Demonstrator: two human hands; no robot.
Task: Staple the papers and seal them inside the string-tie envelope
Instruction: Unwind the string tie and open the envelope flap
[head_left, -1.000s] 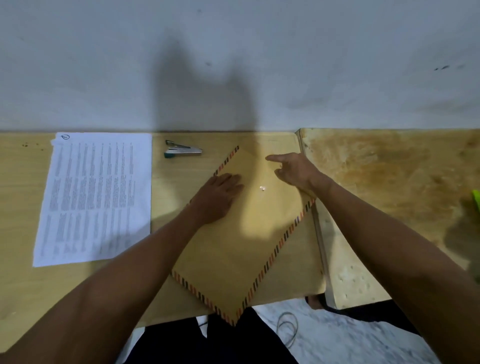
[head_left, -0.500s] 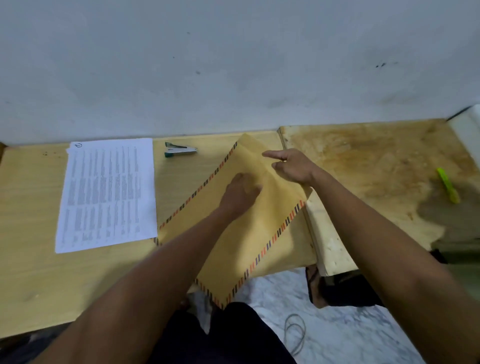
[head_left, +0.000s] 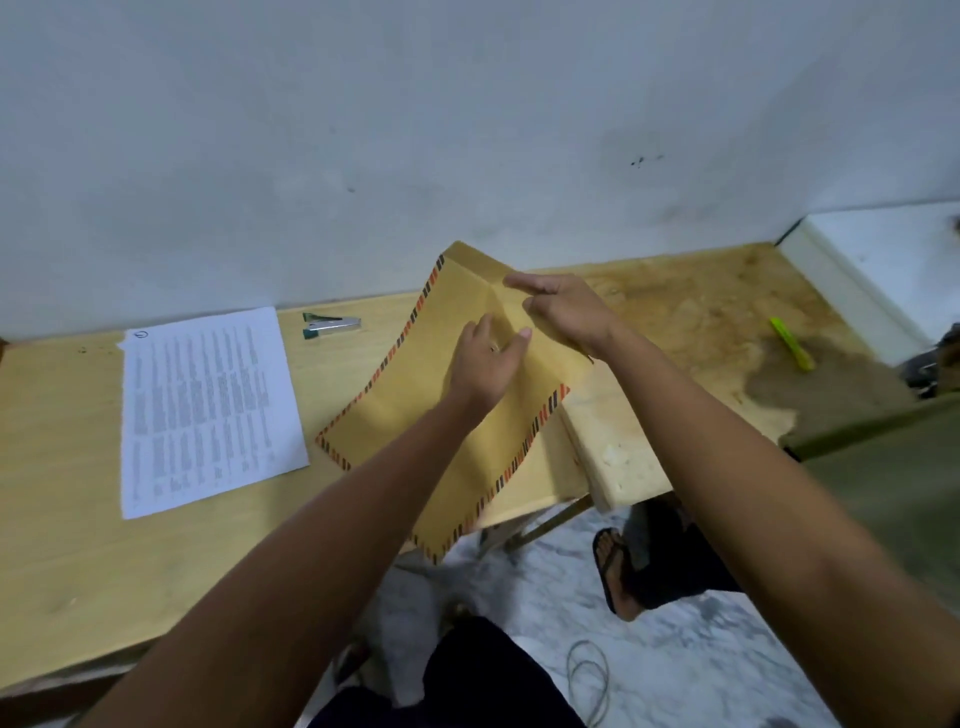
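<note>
Your envelope (head_left: 483, 415) no longer lies flat on the tabletop (head_left: 78, 545): its far end has lifted and its flap stands raised beyond your fingers. Your right hand (head_left: 563, 312) now pinches the flap edge, fingers closed on it. Your left hand (head_left: 485, 364) rests on the envelope face, fingers loosely extended, gripping nothing. The papers (head_left: 208, 405) and stapler (head_left: 330, 326) remain untouched, well left of your fingers. Stapling is judged outstanding.
</note>
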